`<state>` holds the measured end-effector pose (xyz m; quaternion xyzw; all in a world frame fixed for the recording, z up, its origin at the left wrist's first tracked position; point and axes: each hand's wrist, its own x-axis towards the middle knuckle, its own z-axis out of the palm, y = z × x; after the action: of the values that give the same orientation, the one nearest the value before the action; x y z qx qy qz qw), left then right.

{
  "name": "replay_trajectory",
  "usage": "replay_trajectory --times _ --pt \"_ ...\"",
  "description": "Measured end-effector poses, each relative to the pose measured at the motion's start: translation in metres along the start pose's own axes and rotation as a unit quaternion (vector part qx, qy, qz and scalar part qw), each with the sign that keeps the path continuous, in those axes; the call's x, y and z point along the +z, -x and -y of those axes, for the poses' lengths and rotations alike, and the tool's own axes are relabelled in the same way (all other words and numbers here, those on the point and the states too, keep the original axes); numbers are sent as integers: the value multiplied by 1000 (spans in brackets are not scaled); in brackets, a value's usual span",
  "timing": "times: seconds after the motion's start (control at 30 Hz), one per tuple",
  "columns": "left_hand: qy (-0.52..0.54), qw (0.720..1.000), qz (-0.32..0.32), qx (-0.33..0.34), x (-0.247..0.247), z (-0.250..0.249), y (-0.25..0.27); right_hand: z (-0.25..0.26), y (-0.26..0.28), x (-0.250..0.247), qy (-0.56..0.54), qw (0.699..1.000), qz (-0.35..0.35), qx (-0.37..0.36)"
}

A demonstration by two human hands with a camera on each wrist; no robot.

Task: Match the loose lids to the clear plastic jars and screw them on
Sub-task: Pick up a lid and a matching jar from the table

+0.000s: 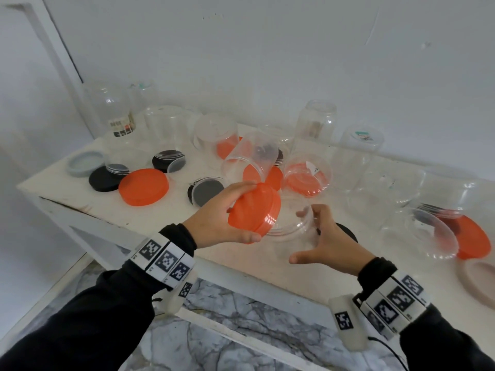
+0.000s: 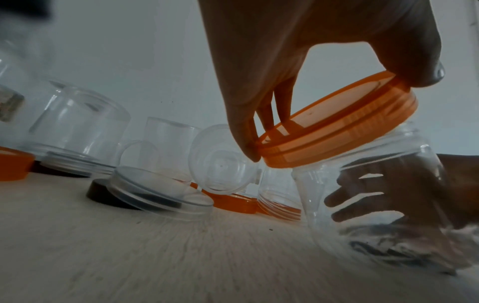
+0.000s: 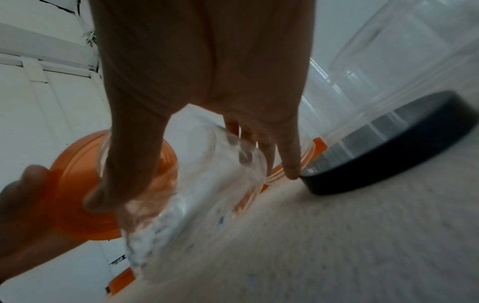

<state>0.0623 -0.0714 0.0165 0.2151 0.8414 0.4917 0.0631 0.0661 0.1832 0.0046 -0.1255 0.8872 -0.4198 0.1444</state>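
Observation:
My left hand [image 1: 249, 212] grips an orange screw lid [image 1: 254, 208] by its rim, thumb on the near side and fingers on the far side, tilted just above the table. My right hand [image 1: 304, 234] holds a clear plastic jar [image 1: 292, 223], which leans with its mouth toward the lid. In the left wrist view the orange lid [image 2: 337, 123] sits askew on the mouth of the jar [image 2: 362, 184]. In the right wrist view my thumb and fingers wrap the jar [image 3: 207, 184], with the orange lid [image 3: 77, 194] behind it.
Several clear jars stand or lie across the white table [image 1: 80, 210], some over lids. Loose orange lid [image 1: 143, 186], black lids [image 1: 104, 179] and a grey lid [image 1: 84, 163] lie at the left. A black lid [image 1: 348, 231] sits by my right hand, a pink lid [image 1: 479, 282] at the right edge.

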Motion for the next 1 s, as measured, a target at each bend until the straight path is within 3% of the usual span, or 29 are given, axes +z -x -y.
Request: replay_trajectory --times 0.13,0.37,0.8,1.0 --pt "-59 998 20 32 6 -6 -6 -4 7 5 -36 999 32 17" --pt "-96 990 49 90 22 -17 -22 -5 6 11 -91 996 -11 11" --pt "-292 936 184 66 31 -49 -51 -3 6 15 -99 994 -36 6" --pt "-273 943 179 69 32 -42 -52 -3 5 15 -71 997 -35 8"
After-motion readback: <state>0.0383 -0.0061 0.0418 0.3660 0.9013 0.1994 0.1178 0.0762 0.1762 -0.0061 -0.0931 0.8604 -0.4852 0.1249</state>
